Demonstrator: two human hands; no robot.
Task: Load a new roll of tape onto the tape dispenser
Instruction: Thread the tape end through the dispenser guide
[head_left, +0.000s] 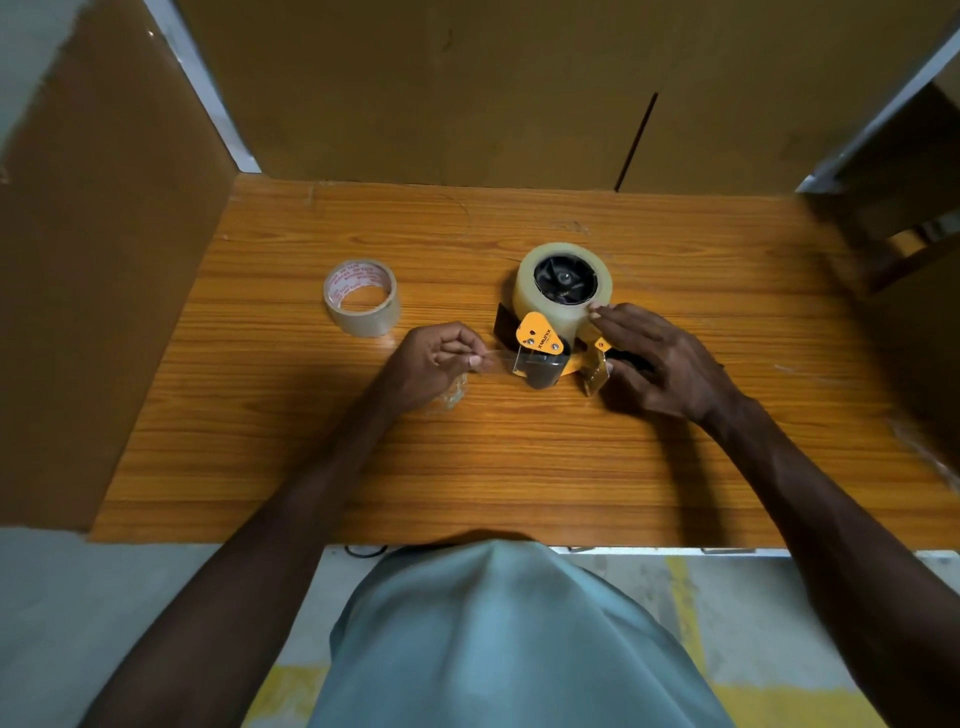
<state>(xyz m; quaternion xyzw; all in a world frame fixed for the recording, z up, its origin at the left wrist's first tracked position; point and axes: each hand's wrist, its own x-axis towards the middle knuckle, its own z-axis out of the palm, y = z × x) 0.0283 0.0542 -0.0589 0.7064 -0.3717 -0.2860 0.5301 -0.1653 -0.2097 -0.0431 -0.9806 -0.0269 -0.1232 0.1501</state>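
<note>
Left hand (436, 364) pinches tape end (493, 358) — dispenser (545, 348) just right.

Clear tape roll (563, 288) sits mounted on the orange tape dispenser (545, 345).

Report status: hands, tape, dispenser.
Left hand pinching the tape end, drawn out past the front. Right hand steadying the dispenser. Full roll seated on hub. Spare roll lying apart, not in the way.

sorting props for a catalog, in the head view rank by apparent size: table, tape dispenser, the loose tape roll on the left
1. table
2. tape dispenser, counting its loaded roll
3. loose tape roll, clearly smaller, though similarly far from the camera
</note>
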